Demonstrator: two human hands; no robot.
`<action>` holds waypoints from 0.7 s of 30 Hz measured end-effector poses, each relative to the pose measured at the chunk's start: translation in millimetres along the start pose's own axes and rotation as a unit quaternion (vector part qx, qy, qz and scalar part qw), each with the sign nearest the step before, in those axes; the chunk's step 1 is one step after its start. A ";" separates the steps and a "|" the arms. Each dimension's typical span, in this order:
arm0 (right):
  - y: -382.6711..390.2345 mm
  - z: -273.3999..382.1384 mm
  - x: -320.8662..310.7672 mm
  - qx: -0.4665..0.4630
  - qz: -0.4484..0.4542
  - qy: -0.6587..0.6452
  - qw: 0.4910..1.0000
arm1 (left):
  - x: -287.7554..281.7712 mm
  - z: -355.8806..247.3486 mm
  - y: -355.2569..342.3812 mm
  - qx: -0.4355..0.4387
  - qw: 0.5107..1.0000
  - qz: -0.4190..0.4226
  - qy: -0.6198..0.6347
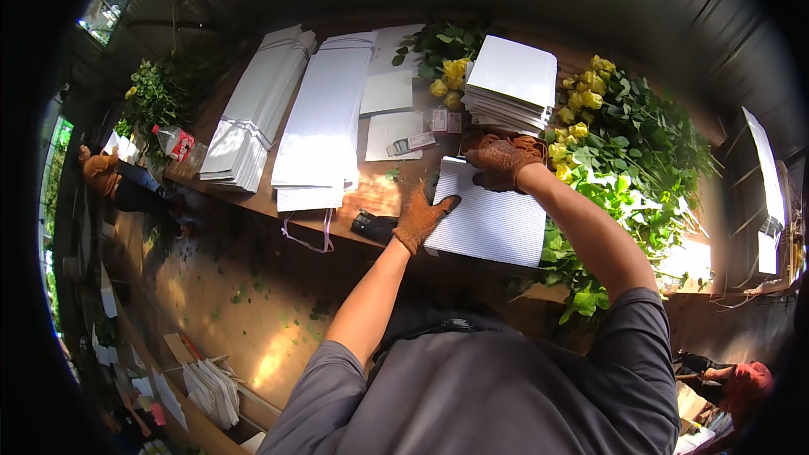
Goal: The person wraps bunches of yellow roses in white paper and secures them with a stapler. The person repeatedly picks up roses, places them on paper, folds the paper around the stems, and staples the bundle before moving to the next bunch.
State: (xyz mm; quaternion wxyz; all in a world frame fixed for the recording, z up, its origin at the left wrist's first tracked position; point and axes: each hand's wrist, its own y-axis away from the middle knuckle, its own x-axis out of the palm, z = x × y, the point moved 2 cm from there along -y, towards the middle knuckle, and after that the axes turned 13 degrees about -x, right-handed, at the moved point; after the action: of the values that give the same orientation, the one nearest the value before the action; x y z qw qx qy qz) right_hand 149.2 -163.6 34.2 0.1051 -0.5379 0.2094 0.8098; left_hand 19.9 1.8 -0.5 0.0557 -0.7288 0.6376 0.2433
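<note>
A ribbed white sheet (487, 227), apparently corrugated card, lies at the table's front edge before me. My left hand (424, 215), in an orange-brown glove with dark palm, grips its left edge, thumb on top. My right hand (501, 164), gloved alike, is curled over the sheet's back edge; what its fingers hold is hidden. Just behind stands a stack of white cards (510, 72). A black object (371, 226) lies left of my left hand.
Long white bundles (249, 118), a plastic bottle (177, 141) and small packages (413, 142) lie on the table (371, 194). Yellow roses (590, 99) with leafy stems cover its right. People work at the far left (126, 185) and lower right (746, 388). A white board (763, 177) stands far right.
</note>
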 end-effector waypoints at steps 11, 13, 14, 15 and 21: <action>19.7 61.5 1.8 0.185 -0.095 0.090 0.974 | -51.5 63.4 -50.9 0.021 0.979 0.187 -0.074; 15.1 63.1 14.9 0.196 -0.160 0.138 0.958 | -91.8 96.4 -64.0 0.133 0.924 0.153 -0.325; 12.1 69.4 22.3 0.208 -0.197 0.143 0.948 | -101.4 119.2 -66.0 0.086 0.814 0.233 -0.525; 8.8 70.3 24.7 0.241 -0.185 0.103 0.947 | -111.1 132.4 -63.7 0.054 0.773 0.269 -0.572; -2.8 97.9 55.0 0.333 -0.259 0.115 0.899 | -121.6 164.9 -69.3 0.183 0.756 0.291 -0.557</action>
State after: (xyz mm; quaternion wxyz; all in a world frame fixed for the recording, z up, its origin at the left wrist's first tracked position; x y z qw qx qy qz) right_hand 47.4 -119.9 15.9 0.4596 -0.5960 0.3303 0.5696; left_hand 31.1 188.6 -109.0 0.4601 -0.2198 0.7077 0.4889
